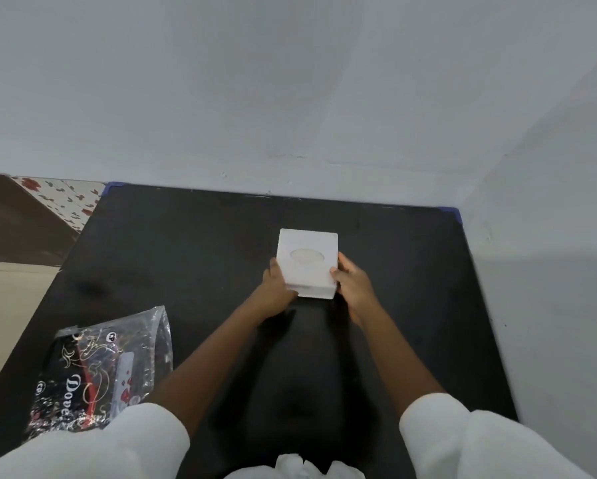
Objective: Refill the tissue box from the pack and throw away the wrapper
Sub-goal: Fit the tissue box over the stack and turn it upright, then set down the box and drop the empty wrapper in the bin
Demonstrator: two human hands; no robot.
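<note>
Nearest, at the left edge of the table: wrapper, flat and looking empty, parked clear of the work, not yet binned. Farther out, mid-table near the wall: box, opening up. Left hand and right hand clamp its opposite sides, probably to square it or seat the lid. Tissue seems visible through the opening, so the refill looks done.

We reach both arms forward, white sleeves pushed up above the elbows and forearms bare. Our left hand and right hand face each other, palms inward, fingers curled and pressed from either side on what they hold between them.
</note>
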